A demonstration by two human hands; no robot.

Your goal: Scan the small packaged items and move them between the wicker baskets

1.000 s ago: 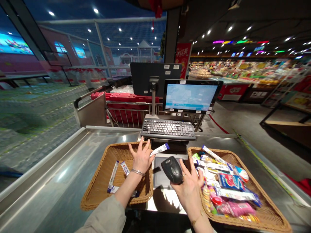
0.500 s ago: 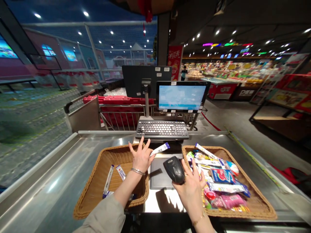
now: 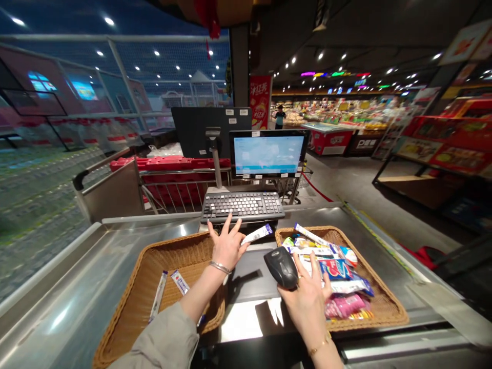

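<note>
A slim white-and-purple candy stick pack is pinched at its near end by my left hand, whose other fingers are spread. My right hand grips a black barcode scanner, its head facing left just below the stick pack. Under my left forearm stands a wicker basket with several similar stick packs, partly hidden. Behind my right hand, a second wicker basket holds mixed sweets, among them a blue-and-red packet and a pink packet.
Between the baskets a grey plate is set in the metal counter. A keyboard and a lit monitor stand beyond it, beside a second screen seen from behind. Further back are a metal cart and a person.
The view has turned to the right, so the surroundings sit further left. Both hands keep their holds on the stick pack and the scanner, with little movement relative to each other.
</note>
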